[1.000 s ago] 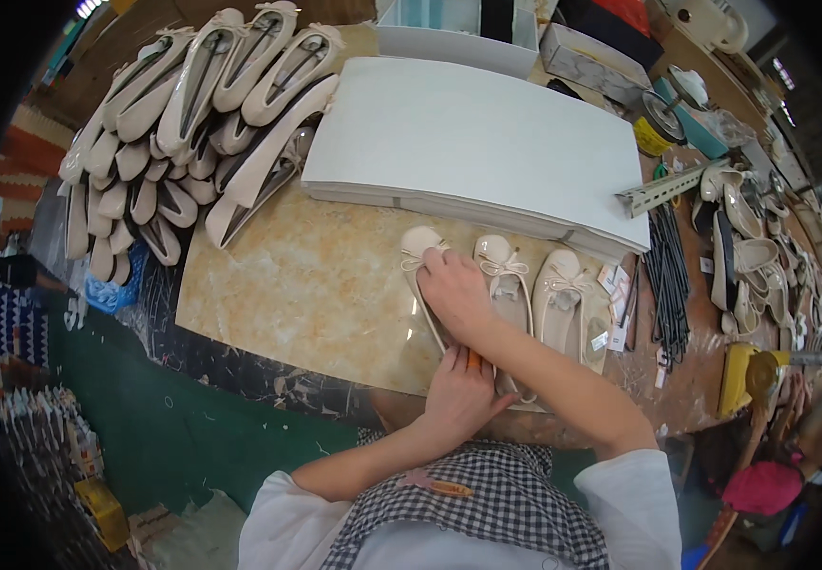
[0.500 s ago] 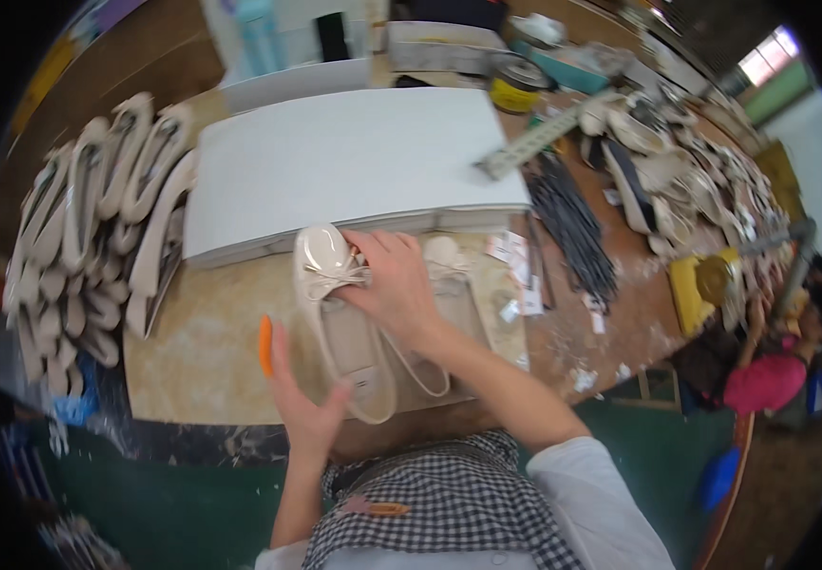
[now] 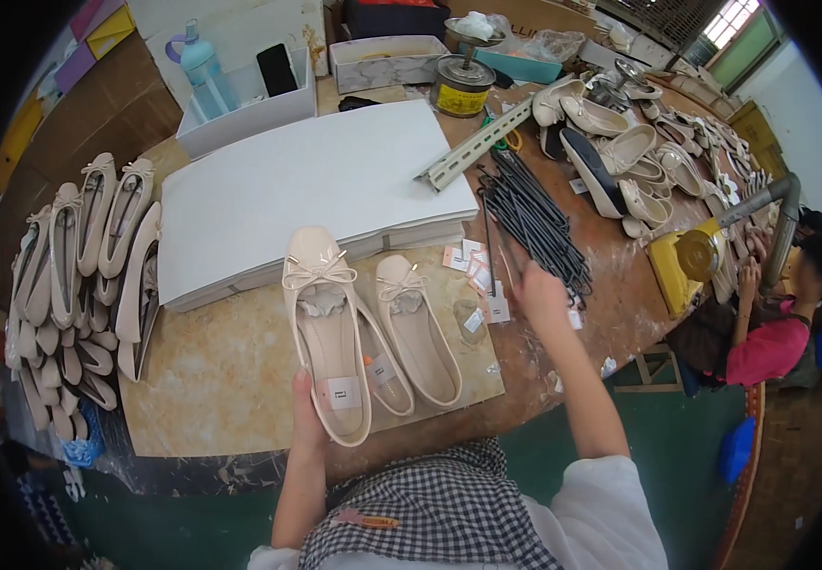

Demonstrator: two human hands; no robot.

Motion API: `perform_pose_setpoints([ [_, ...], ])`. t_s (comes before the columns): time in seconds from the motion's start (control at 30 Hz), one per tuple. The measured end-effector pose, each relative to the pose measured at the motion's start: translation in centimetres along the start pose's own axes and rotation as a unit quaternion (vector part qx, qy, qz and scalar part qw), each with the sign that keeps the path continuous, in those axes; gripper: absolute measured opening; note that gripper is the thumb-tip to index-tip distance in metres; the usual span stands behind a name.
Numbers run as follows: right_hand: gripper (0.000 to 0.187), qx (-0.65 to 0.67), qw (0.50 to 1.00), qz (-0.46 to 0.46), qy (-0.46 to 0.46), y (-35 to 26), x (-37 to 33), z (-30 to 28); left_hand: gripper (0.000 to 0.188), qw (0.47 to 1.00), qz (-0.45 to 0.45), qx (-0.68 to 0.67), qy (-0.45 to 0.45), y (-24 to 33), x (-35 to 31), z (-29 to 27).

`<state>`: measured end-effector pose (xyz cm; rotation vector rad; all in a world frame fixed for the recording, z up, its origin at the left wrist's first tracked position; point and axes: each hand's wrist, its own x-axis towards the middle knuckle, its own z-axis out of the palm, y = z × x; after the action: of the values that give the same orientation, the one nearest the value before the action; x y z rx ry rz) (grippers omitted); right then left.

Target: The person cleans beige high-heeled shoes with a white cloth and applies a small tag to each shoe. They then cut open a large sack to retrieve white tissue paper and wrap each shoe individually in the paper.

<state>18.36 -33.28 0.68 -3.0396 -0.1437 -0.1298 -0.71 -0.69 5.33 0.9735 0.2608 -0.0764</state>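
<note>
My left hand (image 3: 308,410) holds a beige ballet flat (image 3: 316,332) by its side, thumb along the outer edge. The shoe has a bow and crumpled stuffing in the toe, and a small white tag (image 3: 343,392) lies on its insole. An orange tip, like a finger cover, shows past its right edge. Partly hidden behind it is another beige flat (image 3: 394,391). A further matching flat (image 3: 427,347) rests to the right. My right hand (image 3: 542,290) is at the left edge of a bundle of black sticks (image 3: 539,214), fingers closed on what looks like one stick.
A white paper stack (image 3: 306,180) lies ahead, a slotted metal bar (image 3: 477,147) across its corner. Beige shoes (image 3: 83,256) crowd the left, and more (image 3: 629,157) the far right. Loose tags (image 3: 477,271) lie near the sticks. A person (image 3: 772,347) sits at right beside a yellow machine (image 3: 681,271).
My right hand has left the shoe's toe and moved right to the black sticks. My left hand, open before, now grips the shoe. A white tag now shows on its insole.
</note>
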Motion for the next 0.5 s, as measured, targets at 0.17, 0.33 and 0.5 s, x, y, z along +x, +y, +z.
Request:
perform_pose_setpoints([
  [0.17,0.028,0.051,0.998,-0.014,0.04,-3.6,-3.7,-8.5,0.083,0.998,0.029,-0.033,0.041,-0.3,0.9,-1.2],
  [0.33,0.035,0.469,0.864,-0.092,-0.161,-14.5,-8.8,-13.7,0.07,0.973,0.132,0.069,0.178,-1.8,2.6,-3.5],
  [0.5,0.03,0.514,0.819,-0.142,-0.212,-19.5,-8.6,-13.3,0.064,0.964,0.172,0.123,0.158,0.5,2.1,-2.1],
])
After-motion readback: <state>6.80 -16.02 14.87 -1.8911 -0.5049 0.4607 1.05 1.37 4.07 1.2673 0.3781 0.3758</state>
